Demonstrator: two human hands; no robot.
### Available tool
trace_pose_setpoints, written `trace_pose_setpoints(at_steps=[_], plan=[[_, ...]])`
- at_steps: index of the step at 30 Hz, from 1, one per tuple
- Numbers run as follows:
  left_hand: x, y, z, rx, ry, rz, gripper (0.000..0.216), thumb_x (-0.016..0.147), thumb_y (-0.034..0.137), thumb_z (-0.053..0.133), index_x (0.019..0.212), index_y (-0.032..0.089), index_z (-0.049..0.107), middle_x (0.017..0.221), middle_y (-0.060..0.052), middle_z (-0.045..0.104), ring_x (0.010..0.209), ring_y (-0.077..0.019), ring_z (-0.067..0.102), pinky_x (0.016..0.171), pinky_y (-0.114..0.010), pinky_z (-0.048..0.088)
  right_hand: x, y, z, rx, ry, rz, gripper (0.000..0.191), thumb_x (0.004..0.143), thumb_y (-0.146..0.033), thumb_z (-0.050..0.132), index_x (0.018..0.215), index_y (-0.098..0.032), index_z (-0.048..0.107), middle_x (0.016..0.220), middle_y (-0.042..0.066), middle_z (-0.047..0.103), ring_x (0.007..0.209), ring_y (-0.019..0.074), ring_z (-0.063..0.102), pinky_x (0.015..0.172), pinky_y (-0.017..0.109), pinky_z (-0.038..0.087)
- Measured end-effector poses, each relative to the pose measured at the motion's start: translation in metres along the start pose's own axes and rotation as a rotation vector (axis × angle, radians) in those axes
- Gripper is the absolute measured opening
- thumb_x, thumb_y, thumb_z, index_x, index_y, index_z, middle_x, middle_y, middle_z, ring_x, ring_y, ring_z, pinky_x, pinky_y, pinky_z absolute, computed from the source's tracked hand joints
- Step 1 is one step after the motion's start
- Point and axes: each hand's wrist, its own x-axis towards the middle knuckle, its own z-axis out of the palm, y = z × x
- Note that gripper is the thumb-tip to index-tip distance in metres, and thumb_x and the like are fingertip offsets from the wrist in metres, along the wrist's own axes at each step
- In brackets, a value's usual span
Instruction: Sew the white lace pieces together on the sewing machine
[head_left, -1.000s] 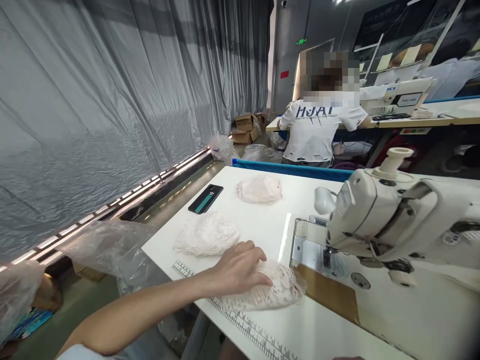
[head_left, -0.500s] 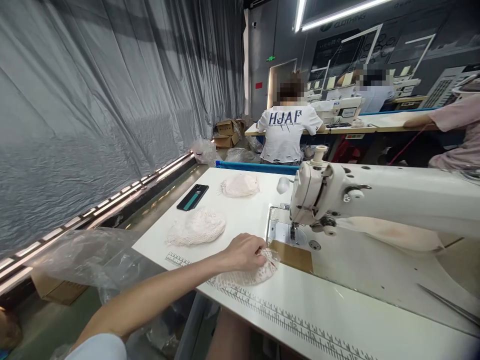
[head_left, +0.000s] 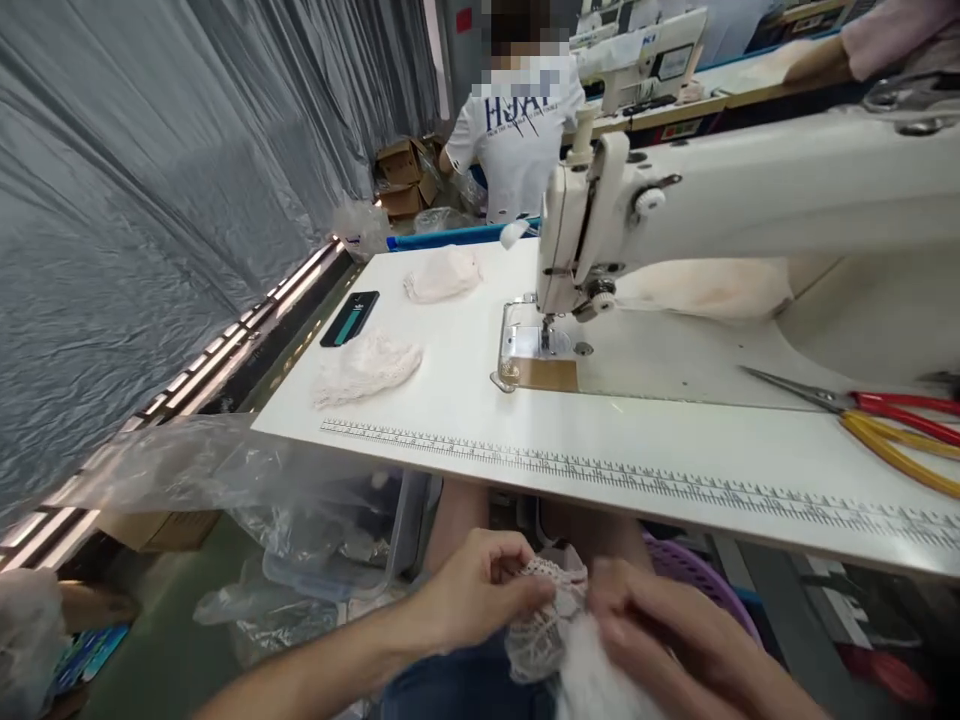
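Observation:
Below the table's front edge, over my lap, both hands hold one white lace piece [head_left: 546,618]. My left hand [head_left: 472,590] pinches its upper left edge with closed fingers. My right hand [head_left: 660,640] grips it from the right, fingers curled and partly blurred. On the white table [head_left: 465,410] lie two more lace pieces, one near [head_left: 367,366] and one farther back [head_left: 442,275]. The sewing machine [head_left: 675,215] stands to the right, its needle plate [head_left: 536,345] bare.
A black phone [head_left: 350,318] lies at the table's left side. Red and yellow handled scissors [head_left: 862,410] rest at the right. Clear plastic bags [head_left: 225,480] hang off the left corner. A purple basket [head_left: 697,575] sits under the table. A person in a white shirt [head_left: 517,125] works ahead.
My left hand pulled the lace piece off the table beside the needle plate down to my lap. My right hand came into view and took hold of it. The view tilted down.

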Motion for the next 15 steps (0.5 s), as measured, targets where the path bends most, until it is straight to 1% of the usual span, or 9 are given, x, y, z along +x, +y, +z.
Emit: trace_pose_setpoints(at_steps=[1, 3, 5, 7, 10, 13, 15], plan=[[-0.001, -0.005, 0.006, -0.060, -0.003, -0.005, 0.037, 0.072, 0.046, 0.067, 0.074, 0.010, 0.060, 0.059, 0.002, 0.050, 0.054, -0.0071, 0.040, 0.051, -0.019, 0.028, 0.002, 0.002, 0.003, -0.057, 0.028, 0.037, 0.027, 0.093, -0.043, 0.043, 0.080, -0.023, 0.054, 0.068, -0.001, 0.055, 0.062, 0.0125, 0.052, 0.057, 0.021, 0.040], [-0.005, -0.009, 0.013, -0.143, -0.036, 0.003, 0.038, 0.072, 0.046, 0.068, 0.083, 0.009, 0.065, 0.063, -0.001, 0.056, 0.057, -0.0079, 0.043, 0.054, -0.019, 0.031, 0.005, 0.008, 0.010, -0.154, 0.066, 0.068, 0.025, 0.095, -0.038, 0.039, 0.081, -0.022, 0.051, 0.066, -0.002, 0.053, 0.058, 0.0119, 0.048, 0.053, 0.021, 0.037], [-0.007, -0.010, 0.016, -0.169, -0.058, -0.004, 0.039, 0.074, 0.045, 0.067, 0.090, 0.009, 0.068, 0.066, -0.003, 0.060, 0.059, -0.0089, 0.047, 0.056, -0.019, 0.033, 0.007, 0.014, 0.016, -0.228, 0.097, 0.064, 0.024, 0.096, -0.038, 0.037, 0.082, -0.022, 0.050, 0.061, -0.004, 0.050, 0.053, 0.0115, 0.044, 0.049, 0.022, 0.033], [-0.009, -0.008, 0.015, -0.174, -0.053, -0.023, 0.041, 0.075, 0.046, 0.066, 0.091, 0.008, 0.070, 0.066, -0.004, 0.061, 0.061, -0.0096, 0.048, 0.057, -0.019, 0.034, 0.007, 0.020, 0.021, -0.286, 0.119, 0.053, 0.023, 0.096, -0.038, 0.037, 0.084, -0.022, 0.049, 0.058, -0.005, 0.050, 0.049, 0.0112, 0.044, 0.046, 0.022, 0.031], [-0.012, -0.003, 0.013, -0.215, -0.048, -0.046, 0.043, 0.076, 0.048, 0.065, 0.095, 0.010, 0.070, 0.070, -0.005, 0.063, 0.065, -0.0105, 0.050, 0.060, -0.020, 0.036, 0.006, 0.026, 0.025, -0.349, 0.152, 0.026, 0.023, 0.096, -0.039, 0.037, 0.085, -0.023, 0.047, 0.059, -0.004, 0.054, 0.048, 0.0116, 0.049, 0.044, 0.022, 0.031], [-0.016, 0.002, 0.011, -0.272, -0.076, -0.063, 0.042, 0.077, 0.048, 0.064, 0.097, 0.013, 0.071, 0.074, -0.004, 0.062, 0.071, -0.0113, 0.050, 0.067, -0.021, 0.038, 0.006, 0.030, 0.026, -0.439, 0.187, -0.019, 0.022, 0.096, -0.041, 0.037, 0.088, -0.023, 0.047, 0.061, -0.003, 0.059, 0.050, 0.0133, 0.057, 0.044, 0.022, 0.034], [-0.017, 0.003, 0.011, -0.242, -0.083, -0.056, 0.042, 0.078, 0.048, 0.062, 0.099, 0.013, 0.070, 0.071, -0.002, 0.058, 0.068, -0.0100, 0.048, 0.066, -0.020, 0.037, 0.008, 0.034, 0.028, -0.508, 0.199, -0.075, 0.022, 0.097, -0.041, 0.037, 0.089, -0.023, 0.048, 0.063, -0.002, 0.062, 0.052, 0.0141, 0.061, 0.046, 0.022, 0.036]])
